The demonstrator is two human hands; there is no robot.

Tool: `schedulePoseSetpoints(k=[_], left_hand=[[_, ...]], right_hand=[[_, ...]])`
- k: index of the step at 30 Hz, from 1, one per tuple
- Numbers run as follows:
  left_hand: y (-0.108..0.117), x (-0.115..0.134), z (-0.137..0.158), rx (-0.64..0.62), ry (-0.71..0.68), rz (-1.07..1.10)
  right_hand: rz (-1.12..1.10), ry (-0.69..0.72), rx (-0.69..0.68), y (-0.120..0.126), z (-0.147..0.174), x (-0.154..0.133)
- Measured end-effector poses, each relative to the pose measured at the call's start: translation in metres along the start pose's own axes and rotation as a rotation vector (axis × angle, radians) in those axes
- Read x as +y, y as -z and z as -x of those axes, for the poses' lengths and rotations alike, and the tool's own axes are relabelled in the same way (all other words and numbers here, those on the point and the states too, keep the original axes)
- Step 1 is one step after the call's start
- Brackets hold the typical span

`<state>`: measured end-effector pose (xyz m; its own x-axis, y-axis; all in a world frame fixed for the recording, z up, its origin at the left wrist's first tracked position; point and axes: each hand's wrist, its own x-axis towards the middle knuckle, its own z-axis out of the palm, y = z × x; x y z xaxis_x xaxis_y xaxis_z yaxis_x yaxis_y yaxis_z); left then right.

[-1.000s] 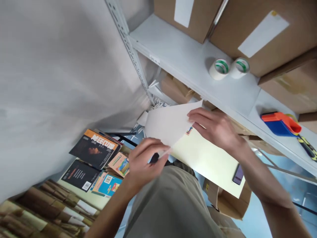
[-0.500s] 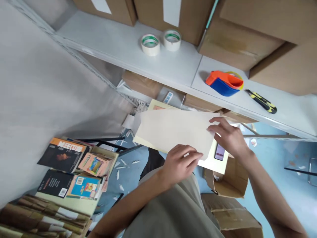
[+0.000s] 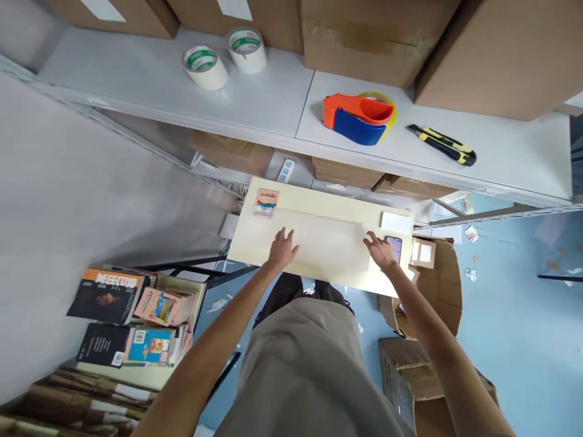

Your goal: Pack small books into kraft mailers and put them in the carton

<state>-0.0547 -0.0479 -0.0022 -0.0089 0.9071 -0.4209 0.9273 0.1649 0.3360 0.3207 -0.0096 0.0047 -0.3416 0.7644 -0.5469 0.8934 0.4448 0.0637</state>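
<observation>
A long sheet of off-white paper (image 3: 325, 240) lies flat on the pale yellow tabletop (image 3: 241, 240). My left hand (image 3: 282, 247) is over the sheet's left part with its fingers apart. Near the sheet's right end is my right hand (image 3: 379, 247), its fingers spread as well. Neither hand grips anything; whether the fingertips touch the paper I cannot tell. A small pink book (image 3: 266, 199) lies at the table's far left, partly covered by the sheet's edge. Beside my right hand are a phone (image 3: 394, 247) and a stack of white slips (image 3: 395, 222).
Above the table runs a grey shelf (image 3: 273, 118) with two tape rolls (image 3: 207, 70), an orange and blue tape dispenser (image 3: 357, 118), a box cutter (image 3: 443, 144) and cardboard boxes. Stacked books (image 3: 150, 346) stand at left. Open cartons (image 3: 439, 285) sit on the floor at right.
The paper, held up in both hands before, now lies flat on the table. Both hands have let go and spread apart, the left one moving left. The camera view has shifted.
</observation>
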Motion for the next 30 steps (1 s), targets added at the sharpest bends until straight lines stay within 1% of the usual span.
schedulePoseSetpoints(k=[2, 4, 6, 9, 12, 14, 16, 19, 21, 23, 24, 26, 28, 30], left_hand=[[-0.009, -0.026, -0.008, -0.077, 0.035, -0.122], [-0.020, -0.044, -0.008, -0.161, 0.021, -0.182], [-0.031, -0.054, -0.004, -0.216, 0.000, -0.195], [-0.047, -0.060, 0.003, -0.206, -0.019, -0.158], [-0.054, -0.061, 0.007, -0.171, -0.037, -0.098], [-0.053, -0.065, 0.005, -0.172, -0.046, -0.049], [-0.047, -0.075, 0.000, -0.170, -0.054, 0.030], [-0.034, -0.097, -0.010, -0.156, -0.024, 0.246], [-0.023, -0.114, -0.019, -0.157, 0.056, 0.423], [-0.012, -0.133, -0.029, -0.137, 0.156, 0.549], [-0.006, -0.142, -0.035, -0.110, 0.190, 0.575], [0.007, -0.158, -0.049, -0.024, 0.216, 0.556], [0.022, -0.171, -0.066, 0.057, 0.198, 0.483], [0.037, -0.179, -0.087, 0.103, 0.168, 0.412]], right_hand=[[0.010, 0.002, -0.057, -0.012, -0.006, -0.002], [0.014, 0.000, -0.123, -0.019, -0.009, -0.005], [0.005, -0.015, -0.155, -0.022, -0.009, -0.009], [-0.057, -0.072, -0.110, -0.016, -0.010, -0.024], [-0.209, -0.124, -0.034, -0.001, -0.023, -0.058], [-0.374, -0.126, 0.020, 0.011, -0.041, -0.094], [-0.595, -0.115, 0.057, 0.023, -0.065, -0.140], [-1.007, -0.100, 0.007, 0.037, -0.107, -0.216], [-1.222, -0.120, -0.008, 0.042, -0.134, -0.261], [-1.372, -0.192, -0.012, 0.045, -0.159, -0.298], [-1.427, -0.241, -0.018, 0.046, -0.170, -0.312], [-1.497, -0.331, -0.036, 0.047, -0.189, -0.332], [-1.527, -0.396, -0.055, 0.047, -0.204, -0.343], [-1.541, -0.452, -0.073, 0.045, -0.213, -0.348]])
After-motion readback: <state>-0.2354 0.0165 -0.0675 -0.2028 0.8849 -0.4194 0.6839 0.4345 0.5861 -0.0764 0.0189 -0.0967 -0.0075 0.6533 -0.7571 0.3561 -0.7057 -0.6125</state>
